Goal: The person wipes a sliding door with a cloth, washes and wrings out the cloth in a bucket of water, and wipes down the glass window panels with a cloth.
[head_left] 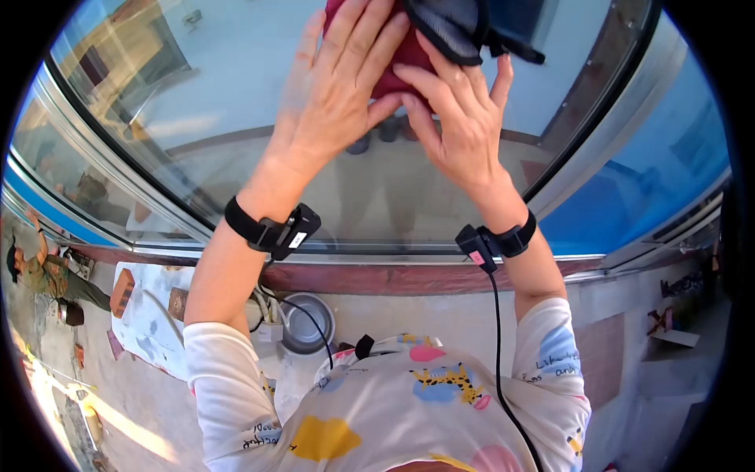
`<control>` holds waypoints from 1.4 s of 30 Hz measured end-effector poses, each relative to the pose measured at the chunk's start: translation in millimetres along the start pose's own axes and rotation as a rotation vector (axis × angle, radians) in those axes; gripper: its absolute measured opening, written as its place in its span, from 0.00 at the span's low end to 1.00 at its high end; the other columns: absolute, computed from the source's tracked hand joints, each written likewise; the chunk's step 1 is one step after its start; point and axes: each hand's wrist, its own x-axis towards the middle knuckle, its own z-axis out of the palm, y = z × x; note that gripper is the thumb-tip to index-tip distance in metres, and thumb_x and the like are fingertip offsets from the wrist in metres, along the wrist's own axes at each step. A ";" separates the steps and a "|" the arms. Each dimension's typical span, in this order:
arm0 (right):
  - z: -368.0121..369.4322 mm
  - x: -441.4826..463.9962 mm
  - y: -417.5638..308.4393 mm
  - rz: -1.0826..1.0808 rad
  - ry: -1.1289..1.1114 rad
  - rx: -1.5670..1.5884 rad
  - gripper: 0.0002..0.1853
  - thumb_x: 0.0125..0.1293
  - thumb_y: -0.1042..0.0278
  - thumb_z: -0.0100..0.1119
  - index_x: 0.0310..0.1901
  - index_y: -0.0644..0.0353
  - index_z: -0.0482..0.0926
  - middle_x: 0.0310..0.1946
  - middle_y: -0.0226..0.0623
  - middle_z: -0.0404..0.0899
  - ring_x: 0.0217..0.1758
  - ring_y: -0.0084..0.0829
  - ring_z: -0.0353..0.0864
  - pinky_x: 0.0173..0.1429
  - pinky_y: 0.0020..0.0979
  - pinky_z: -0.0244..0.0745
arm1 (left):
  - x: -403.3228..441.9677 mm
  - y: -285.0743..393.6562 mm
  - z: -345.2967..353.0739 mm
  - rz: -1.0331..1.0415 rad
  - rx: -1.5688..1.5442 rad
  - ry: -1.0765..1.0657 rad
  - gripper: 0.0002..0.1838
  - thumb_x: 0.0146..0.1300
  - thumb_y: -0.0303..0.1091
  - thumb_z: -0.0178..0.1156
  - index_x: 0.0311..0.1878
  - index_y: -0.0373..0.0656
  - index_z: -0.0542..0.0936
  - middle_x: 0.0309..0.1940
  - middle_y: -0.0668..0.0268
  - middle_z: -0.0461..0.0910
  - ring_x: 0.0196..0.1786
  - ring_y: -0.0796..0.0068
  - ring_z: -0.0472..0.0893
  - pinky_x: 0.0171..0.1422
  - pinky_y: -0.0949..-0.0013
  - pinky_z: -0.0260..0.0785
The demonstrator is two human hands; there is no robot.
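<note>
A dark red cloth (406,72) lies against the large window pane (346,200) at the top of the view. My left hand (338,79) rests flat on the cloth's left side, fingers stretched and slightly blurred at the outer edge. On the other side, my right hand (464,110) touches the cloth with spread fingers, its thumb near my left thumb. A black-edged mesh piece (448,30) covers part of the cloth and my right fingertips; what it belongs to is unclear. Black wrist straps with small boxes sit on both wrists.
Below the pane runs a dark red ledge (377,278). A metal basin (307,324) stands on the floor beneath it. To the left are a white board (157,303) with a brick (123,293) on it and another person (47,275). A cable (498,338) hangs from my right wrist.
</note>
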 end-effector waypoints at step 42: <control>112.0 -142.7 -233.7 -0.195 -0.793 0.042 0.32 0.59 0.66 0.60 0.67 0.55 0.70 0.71 0.35 0.63 0.75 0.33 0.59 0.75 0.48 0.49 | -381.2 -53.0 -7.5 -0.153 -0.145 -0.295 0.33 0.55 0.44 0.66 0.63 0.37 0.73 0.65 0.54 0.69 0.69 0.52 0.66 0.76 0.48 0.54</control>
